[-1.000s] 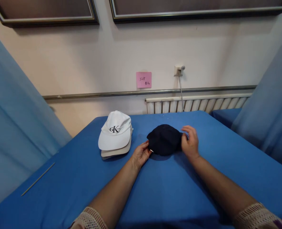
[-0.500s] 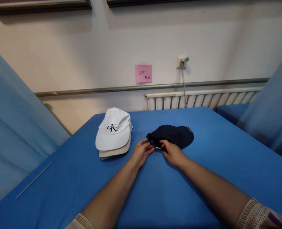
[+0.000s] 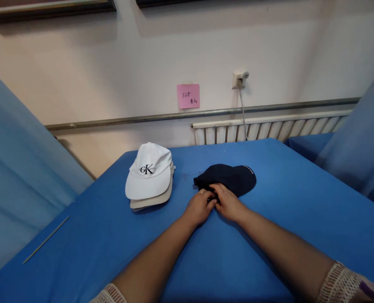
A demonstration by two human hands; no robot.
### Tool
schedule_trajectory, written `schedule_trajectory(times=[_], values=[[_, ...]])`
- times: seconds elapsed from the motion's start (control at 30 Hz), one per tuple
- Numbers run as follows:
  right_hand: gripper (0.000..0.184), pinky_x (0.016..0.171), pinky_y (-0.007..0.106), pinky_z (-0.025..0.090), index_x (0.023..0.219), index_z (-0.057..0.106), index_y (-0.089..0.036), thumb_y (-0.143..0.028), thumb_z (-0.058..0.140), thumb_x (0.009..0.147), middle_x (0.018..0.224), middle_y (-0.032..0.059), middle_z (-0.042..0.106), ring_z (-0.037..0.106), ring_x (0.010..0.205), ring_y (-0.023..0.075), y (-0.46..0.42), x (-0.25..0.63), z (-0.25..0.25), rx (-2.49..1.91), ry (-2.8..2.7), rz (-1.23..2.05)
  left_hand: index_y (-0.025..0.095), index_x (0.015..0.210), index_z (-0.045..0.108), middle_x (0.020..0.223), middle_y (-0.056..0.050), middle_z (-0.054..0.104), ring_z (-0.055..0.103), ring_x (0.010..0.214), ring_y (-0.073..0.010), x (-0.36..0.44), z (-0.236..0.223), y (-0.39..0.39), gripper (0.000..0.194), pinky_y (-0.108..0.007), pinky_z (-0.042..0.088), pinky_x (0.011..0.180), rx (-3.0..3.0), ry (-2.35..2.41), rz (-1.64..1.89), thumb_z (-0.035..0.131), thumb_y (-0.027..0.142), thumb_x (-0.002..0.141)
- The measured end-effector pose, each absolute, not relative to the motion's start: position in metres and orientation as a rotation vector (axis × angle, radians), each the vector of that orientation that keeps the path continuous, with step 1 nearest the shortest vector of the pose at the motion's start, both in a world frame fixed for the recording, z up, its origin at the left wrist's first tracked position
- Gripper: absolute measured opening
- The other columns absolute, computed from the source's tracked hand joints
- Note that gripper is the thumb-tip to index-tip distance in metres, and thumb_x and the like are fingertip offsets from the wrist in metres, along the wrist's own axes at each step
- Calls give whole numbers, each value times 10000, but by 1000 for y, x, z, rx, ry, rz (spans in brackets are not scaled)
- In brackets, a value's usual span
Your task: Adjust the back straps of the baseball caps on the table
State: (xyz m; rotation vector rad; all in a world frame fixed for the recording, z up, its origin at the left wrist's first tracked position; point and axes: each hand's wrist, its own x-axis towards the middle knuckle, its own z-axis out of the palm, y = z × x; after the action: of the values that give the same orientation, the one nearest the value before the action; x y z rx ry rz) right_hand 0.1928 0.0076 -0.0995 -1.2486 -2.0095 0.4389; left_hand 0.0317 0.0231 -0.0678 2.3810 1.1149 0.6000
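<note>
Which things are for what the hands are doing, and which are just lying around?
In use:
- dark baseball cap, with the left hand and right hand at its edge
- white baseball cap and the beige cap under it, probably

Just there:
- thin stick
- pink sticky note

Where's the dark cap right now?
In the head view, the dark cap lies on the blue-covered table, right of the white cap, with both hands at its near edge.
</note>
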Motion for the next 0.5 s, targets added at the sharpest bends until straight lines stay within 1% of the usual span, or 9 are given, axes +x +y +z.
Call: schedule_trajectory(times=[0.13,0.23,0.3,0.4,0.47,0.5], values=[[626,1031,405,426,1357,373,-186,-52,520,763,1332,135,482,517,1201,216,6,193,-99,-1206,-2010,462,173,843,622,861,-46,605,571,788,-186,27,-64,27,109,-304,444,722,2283,1180,549,581,270,814],[563,998,397,444,1326,411,-162,-85,546,785,1287,141,522,544,1156,217,4,193,-94,-1204,-2008,477,171,759,586,843,-32,602,552,781,-170,20,-64,30,101,-290,430,724,2122,1084,591,600,269,780],[459,945,384,468,1254,479,-160,-119,563,805,1196,126,573,574,1090,215,3,193,-90,-1230,-2006,482,166,732,559,832,-26,601,543,775,-155,17,-65,32,134,-281,425,728,1936,993,684,597,285,779],[215,846,348,488,1051,581,-187,-151,555,840,1015,73,615,601,953,195,2,194,-85,-1237,-2037,483,164,758,535,720,6,561,510,657,-121,14,-66,36,185,-254,410,652,1631,962,773,582,338,802],[115,798,325,486,944,588,-197,-148,533,857,938,49,607,593,890,181,2,194,-83,-1225,-2049,463,161,808,556,705,12,557,509,640,-117,12,-65,37,189,-249,408,637,1575,969,811,594,346,803],[94,778,316,482,913,582,-198,-144,526,860,916,44,599,587,866,177,2,194,-83,-1224,-2038,445,159,840,577,740,1,581,529,675,-125,12,-63,37,186,-254,417,658,1609,969,830,610,336,794]])
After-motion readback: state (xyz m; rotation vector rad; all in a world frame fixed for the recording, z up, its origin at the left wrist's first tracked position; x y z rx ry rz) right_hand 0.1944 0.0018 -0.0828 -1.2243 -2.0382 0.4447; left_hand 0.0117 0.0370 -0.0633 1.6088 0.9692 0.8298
